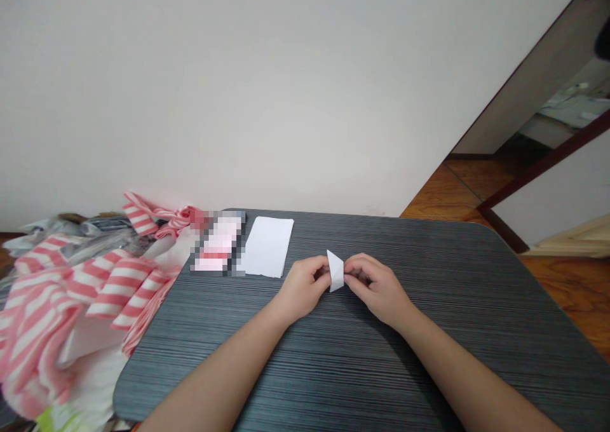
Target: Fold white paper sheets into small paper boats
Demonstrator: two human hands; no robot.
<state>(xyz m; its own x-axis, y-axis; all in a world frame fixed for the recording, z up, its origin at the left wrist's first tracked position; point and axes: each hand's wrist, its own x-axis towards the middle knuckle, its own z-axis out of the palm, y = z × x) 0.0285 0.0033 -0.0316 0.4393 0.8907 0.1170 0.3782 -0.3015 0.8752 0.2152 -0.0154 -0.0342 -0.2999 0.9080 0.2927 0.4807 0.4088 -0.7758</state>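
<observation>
A small folded white paper piece [335, 270] stands between my two hands over the middle of the dark striped table [429, 330]. My left hand [303, 287] has its fingers curled and pinches the paper's left side. My right hand [374, 287] is closed too and pinches the right side. The paper has a pointed top and is held just above the tabletop.
A flat stack of white paper [267, 246] lies at the table's far edge, beside a blurred pink and white item [218, 244]. Pink-and-white striped bags [71, 305] pile up left of the table. A white wall rises behind; wooden floor and a doorway lie at right.
</observation>
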